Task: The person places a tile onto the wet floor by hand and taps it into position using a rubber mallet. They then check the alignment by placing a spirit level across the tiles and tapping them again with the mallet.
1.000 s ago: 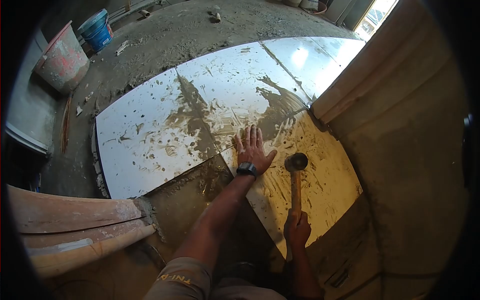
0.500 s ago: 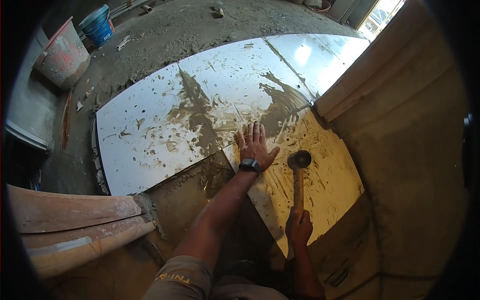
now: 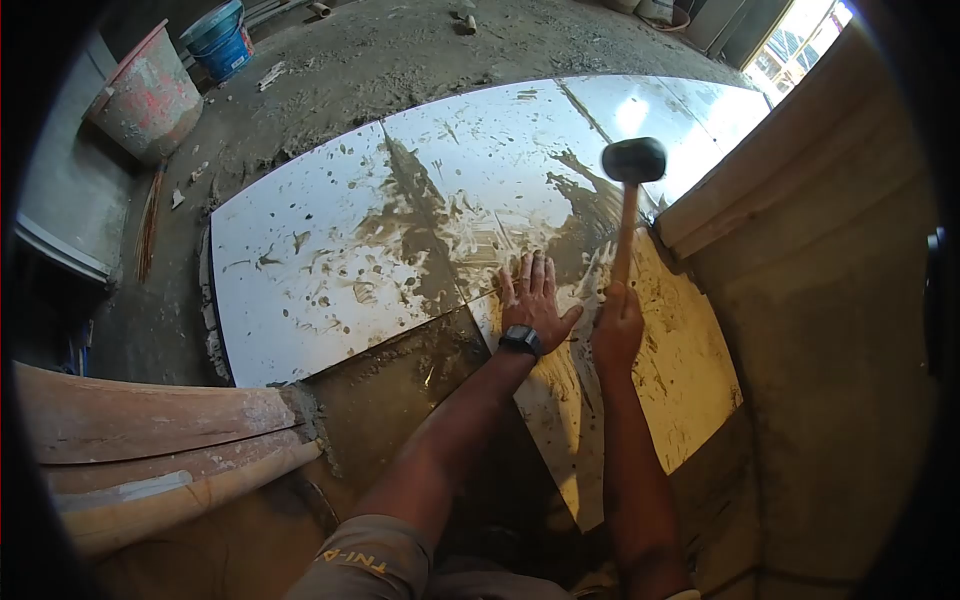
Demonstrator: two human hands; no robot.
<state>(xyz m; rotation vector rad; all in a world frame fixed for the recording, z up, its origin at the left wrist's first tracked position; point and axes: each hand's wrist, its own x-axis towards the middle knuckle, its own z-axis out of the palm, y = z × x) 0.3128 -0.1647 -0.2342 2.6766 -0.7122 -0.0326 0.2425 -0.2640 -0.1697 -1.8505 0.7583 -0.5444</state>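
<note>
My left hand [image 3: 535, 300] lies flat, fingers spread, on the near corner of a mortar-smeared floor tile [image 3: 660, 370], with a dark watch on its wrist. My right hand [image 3: 617, 325] grips the wooden handle of a rubber mallet [image 3: 632, 160], whose black head is raised above the tiles, just right of my left hand. Large white glossy tiles [image 3: 310, 270] streaked with wet mortar lie edge to edge in front of me.
A wall [image 3: 820, 270] rises along the right side of the tiles. A red-stained bucket [image 3: 145, 95] and a blue bucket [image 3: 220, 40] stand at the far left on rough screed. Curved wooden boards [image 3: 150, 420] lie at the near left.
My right hand has moved forward and lifted the mallet from the tile surface up into the air. My left hand stays flat on the tile.
</note>
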